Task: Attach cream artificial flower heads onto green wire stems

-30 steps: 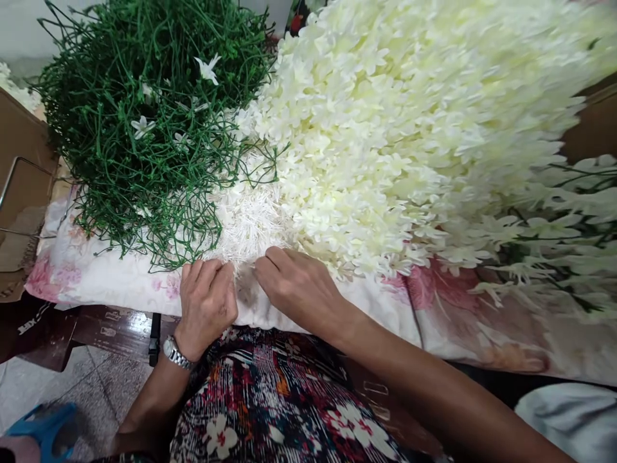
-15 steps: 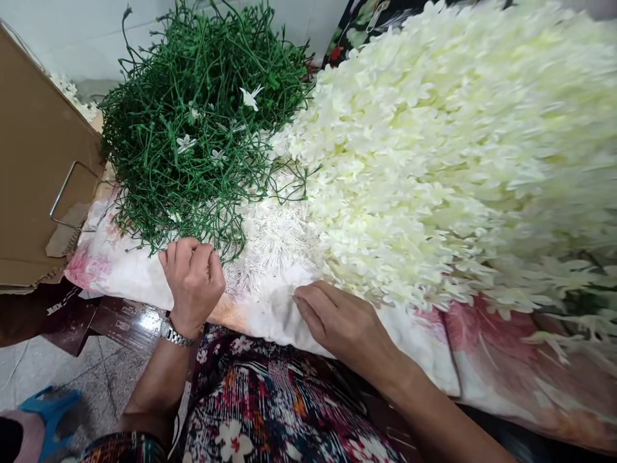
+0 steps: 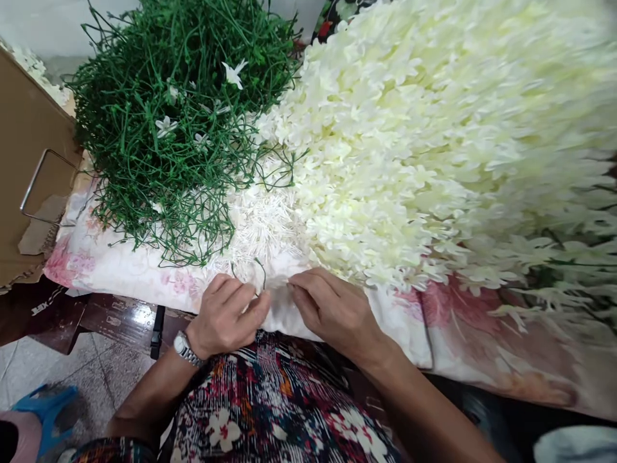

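My left hand (image 3: 229, 318) is closed at the front edge of the floral cloth, thumb against fingers, and a thin green plastic stem (image 3: 263, 271) sticks up from its grip. Close beside it, my right hand (image 3: 335, 312) is pinched; whatever its fingertips hold is too small to make out. Beyond the left hand rises a tangled heap of green plastic stems (image 3: 168, 148), with a few white flowers on it. A small pile of thin white strands (image 3: 265, 222), like flower stamens, lies between that heap and a large mound of cream-white artificial petals (image 3: 409, 148).
A cardboard box (image 3: 33, 148) with a wire handle (image 3: 36, 180) stands at the left. Finished-looking white blossoms on green stems (image 3: 573, 270) lie at the right. A blue stool (image 3: 45, 411) is on the tiled floor. The padded floral cloth (image 3: 120, 260) lies under the piles.
My left hand has moved right, away from the green heap and towards my right hand, with a green stem now in its grip. My right hand stays pinched. The camera view has shifted slightly.
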A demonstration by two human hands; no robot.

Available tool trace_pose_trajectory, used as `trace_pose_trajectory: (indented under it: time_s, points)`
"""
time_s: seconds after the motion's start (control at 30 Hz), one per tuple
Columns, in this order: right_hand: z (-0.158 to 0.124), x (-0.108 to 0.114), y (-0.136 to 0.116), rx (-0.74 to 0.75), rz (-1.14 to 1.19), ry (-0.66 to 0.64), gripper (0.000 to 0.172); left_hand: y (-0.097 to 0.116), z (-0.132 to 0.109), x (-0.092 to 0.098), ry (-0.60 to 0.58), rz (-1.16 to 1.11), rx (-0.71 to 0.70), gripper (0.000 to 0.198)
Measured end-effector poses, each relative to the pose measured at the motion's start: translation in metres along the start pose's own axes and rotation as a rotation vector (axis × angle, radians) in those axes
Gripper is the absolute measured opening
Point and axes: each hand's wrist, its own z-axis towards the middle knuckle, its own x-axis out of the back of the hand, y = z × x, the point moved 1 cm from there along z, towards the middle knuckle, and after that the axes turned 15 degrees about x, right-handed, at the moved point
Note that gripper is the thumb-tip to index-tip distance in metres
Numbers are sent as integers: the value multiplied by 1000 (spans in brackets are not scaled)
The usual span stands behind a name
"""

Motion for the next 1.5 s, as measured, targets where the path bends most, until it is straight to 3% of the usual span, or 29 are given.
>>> trace_pose_trajectory:
  time_s: [0.13, 0.33, 0.43, 0.7, 0.97, 1.33, 1.5]
  points:
    - [-8, 9, -2, -70, 1, -5, 11, -1, -5, -1, -236, 19, 87, 20]
    - [-26, 20, -3, -162, 11, -85, 22, -3, 2, 5, -154, -68, 229, 18]
    - [-33, 25, -1, -202, 34, -56, 19, -1, 11, 5, -140, 72, 373, 5]
    - [-20, 24, -5, -247, 258, 24, 16, 7, 8, 2, -228, 391, 599, 26]
    - [3, 7, -12, -173, 364, -36, 14, 7, 2, -11, -96, 250, 746, 18]
    - [2, 5, -15, -159, 410, 14, 15, 8, -4, -9, 24, 141, 702, 11]
    - [2, 10, -16, -227, 564, 89, 16, 14, -4, 0, 133, -80, 696, 9]
